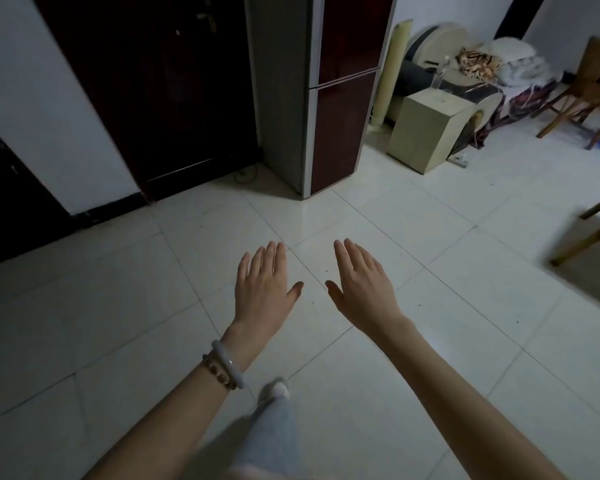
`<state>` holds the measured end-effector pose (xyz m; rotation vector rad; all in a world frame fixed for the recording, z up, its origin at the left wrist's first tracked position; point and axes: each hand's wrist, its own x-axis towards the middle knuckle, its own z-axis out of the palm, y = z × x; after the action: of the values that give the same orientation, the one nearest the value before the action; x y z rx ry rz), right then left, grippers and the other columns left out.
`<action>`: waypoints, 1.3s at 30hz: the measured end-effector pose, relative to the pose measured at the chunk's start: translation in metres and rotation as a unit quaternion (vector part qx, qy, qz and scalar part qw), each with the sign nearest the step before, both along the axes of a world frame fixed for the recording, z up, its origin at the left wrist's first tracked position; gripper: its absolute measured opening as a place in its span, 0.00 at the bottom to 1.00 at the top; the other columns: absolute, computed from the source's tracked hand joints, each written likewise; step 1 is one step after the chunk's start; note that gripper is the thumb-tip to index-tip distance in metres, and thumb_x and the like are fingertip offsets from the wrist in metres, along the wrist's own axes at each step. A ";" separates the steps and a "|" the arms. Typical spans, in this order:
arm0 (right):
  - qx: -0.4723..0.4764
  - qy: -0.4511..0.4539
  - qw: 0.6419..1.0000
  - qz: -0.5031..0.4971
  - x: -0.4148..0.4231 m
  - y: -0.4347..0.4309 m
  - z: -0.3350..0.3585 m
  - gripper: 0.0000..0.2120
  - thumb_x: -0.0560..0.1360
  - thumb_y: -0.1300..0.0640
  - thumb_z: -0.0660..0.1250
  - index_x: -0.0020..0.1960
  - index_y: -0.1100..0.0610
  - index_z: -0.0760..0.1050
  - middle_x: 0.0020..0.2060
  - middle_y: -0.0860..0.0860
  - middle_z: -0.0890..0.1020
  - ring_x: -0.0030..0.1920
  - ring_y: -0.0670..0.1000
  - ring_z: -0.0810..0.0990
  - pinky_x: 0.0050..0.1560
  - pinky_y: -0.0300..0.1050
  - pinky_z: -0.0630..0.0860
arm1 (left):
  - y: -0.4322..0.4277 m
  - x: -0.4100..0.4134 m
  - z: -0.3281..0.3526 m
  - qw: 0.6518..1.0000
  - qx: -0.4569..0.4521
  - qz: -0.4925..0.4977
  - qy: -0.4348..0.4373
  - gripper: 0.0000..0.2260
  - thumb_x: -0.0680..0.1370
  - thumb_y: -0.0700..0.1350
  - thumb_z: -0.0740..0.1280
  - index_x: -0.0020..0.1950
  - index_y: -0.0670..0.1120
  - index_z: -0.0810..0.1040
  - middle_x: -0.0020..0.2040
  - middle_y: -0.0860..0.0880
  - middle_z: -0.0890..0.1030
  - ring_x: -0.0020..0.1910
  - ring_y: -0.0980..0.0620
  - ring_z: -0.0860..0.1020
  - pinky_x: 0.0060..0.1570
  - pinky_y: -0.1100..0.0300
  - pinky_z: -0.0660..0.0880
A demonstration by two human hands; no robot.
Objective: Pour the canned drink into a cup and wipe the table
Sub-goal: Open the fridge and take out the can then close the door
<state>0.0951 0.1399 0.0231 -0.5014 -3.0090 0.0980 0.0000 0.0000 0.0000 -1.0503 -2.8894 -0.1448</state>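
My left hand and my right hand are stretched out side by side over the white tiled floor, backs up, fingers straight, holding nothing. Bracelets sit on my left wrist. No can, cup or cloth shows in view. At the right edge, two wooden table legs stick into the frame; the tabletop is out of sight.
A dark red fridge stands ahead, beside a dark door. Further right are a beige box with a clear bottle on it, a padded chair piled with bedding, and a wooden chair. My leg and foot are below.
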 end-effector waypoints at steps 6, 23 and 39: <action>-0.006 -0.002 1.000 -0.008 -0.064 0.049 -0.013 0.34 0.78 0.48 0.60 0.75 0.60 0.49 0.74 0.59 0.58 0.74 0.58 0.57 0.72 0.50 0.56 | 0.050 -0.070 -0.011 1.000 0.019 -0.002 0.018 0.35 0.78 0.64 0.54 0.77 0.44 0.50 0.77 0.45 0.58 0.75 0.46 0.57 0.73 0.49 0.49; -0.011 0.005 0.999 -0.037 -0.320 0.211 0.008 0.33 0.78 0.47 0.60 0.75 0.59 0.50 0.74 0.58 0.58 0.74 0.58 0.58 0.71 0.50 0.57 | 0.215 -0.334 -0.005 0.999 -0.018 -0.024 0.037 0.35 0.77 0.64 0.55 0.77 0.43 0.54 0.76 0.45 0.62 0.74 0.45 0.61 0.73 0.49 0.51; -0.013 0.030 0.999 -0.016 -0.512 0.405 0.009 0.33 0.75 0.49 0.65 0.74 0.61 0.56 0.72 0.60 0.64 0.71 0.60 0.64 0.69 0.53 0.63 | 0.407 -0.518 0.001 0.998 0.003 -0.020 0.059 0.34 0.79 0.63 0.54 0.77 0.43 0.52 0.76 0.45 0.60 0.75 0.47 0.58 0.73 0.49 0.49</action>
<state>-0.4166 0.5450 0.0324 -0.5391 -2.9430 0.1462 -0.5178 0.4068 0.0008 -1.0776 -2.7637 -0.0893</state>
